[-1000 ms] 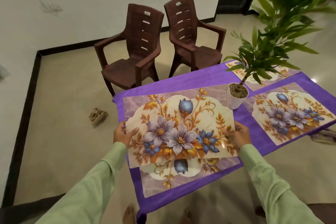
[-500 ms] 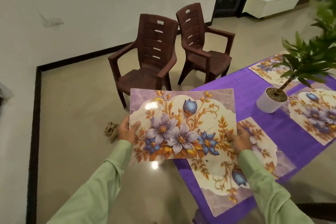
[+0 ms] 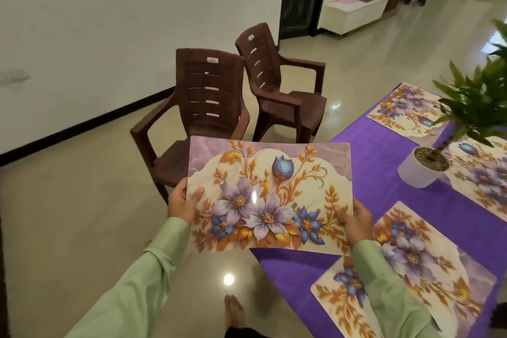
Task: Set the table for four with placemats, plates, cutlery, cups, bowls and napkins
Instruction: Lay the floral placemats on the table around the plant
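Note:
I hold a floral placemat (image 3: pixel 270 195) flat in the air, over the floor and the near left corner of the purple-clothed table (image 3: pixel 384 162). My left hand (image 3: pixel 183 203) grips its left edge with the thumb on top. My right hand (image 3: pixel 356 221) grips its right edge. Three more floral placemats lie on the table: one near me (image 3: pixel 419 269), one at the far end (image 3: pixel 406 110), one at the right edge (image 3: pixel 482 175).
A white pot with a green plant (image 3: pixel 422 170) stands on the table between the mats. Two brown plastic chairs (image 3: pixel 208 118) (image 3: pixel 277 85) stand on the tiled floor left of the table. My bare foot (image 3: pixel 233 310) is below the held mat.
I have stepped left along the table, so it now lies to my right. The held placemat moved off the table with me, leaving the mat beneath it lying there.

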A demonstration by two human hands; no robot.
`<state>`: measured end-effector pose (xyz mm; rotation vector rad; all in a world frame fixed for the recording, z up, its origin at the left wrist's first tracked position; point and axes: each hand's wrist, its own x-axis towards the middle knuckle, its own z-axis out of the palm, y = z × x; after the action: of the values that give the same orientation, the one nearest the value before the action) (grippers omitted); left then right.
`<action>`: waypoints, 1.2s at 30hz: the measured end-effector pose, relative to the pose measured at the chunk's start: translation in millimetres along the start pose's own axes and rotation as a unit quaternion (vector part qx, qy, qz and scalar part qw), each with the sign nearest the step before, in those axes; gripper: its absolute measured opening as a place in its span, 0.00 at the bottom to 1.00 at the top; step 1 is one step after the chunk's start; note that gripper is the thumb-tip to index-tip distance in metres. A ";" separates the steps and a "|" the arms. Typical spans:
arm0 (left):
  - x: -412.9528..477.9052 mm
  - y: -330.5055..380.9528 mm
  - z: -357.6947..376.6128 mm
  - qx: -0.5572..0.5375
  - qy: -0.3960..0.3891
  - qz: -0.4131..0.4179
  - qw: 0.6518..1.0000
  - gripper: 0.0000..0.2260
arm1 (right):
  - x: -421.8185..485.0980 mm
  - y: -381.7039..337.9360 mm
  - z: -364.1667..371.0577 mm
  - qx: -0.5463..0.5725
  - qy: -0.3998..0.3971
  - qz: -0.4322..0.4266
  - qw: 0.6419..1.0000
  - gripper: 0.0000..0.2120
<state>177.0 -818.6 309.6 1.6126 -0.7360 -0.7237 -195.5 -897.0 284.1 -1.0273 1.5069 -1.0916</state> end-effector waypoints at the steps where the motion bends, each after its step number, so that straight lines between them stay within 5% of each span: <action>1: 15.7 0.8 1.8 -0.002 -0.006 -0.004 1.000 0.13 | 7.1 -1.1 8.1 0.002 0.007 0.006 1.000 0.11; 11: 202.4 38.9 61.1 -0.002 -0.158 0.005 0.987 0.08 | 79.0 -25.2 70.3 0.042 0.146 0.043 0.987 0.11; 20: 345.1 44.0 177.4 0.021 -0.354 -0.017 0.935 0.08 | 102.8 -29.6 110.9 0.056 0.334 0.087 0.937 0.11; 28: 386.1 64.2 286.4 0.042 -0.502 0.009 0.864 0.10 | 85.7 -36.9 133.6 0.075 0.487 0.102 0.864 0.11; 36: 364.7 73.9 389.6 0.067 -0.582 0.046 0.809 0.16 | 82.9 -31.9 110.7 0.071 0.559 0.113 0.818 0.16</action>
<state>87.4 -1349.8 302.4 1.0932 -1.7474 -1.6406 -98.1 -1000.2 282.6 0.0291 2.3067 -1.7176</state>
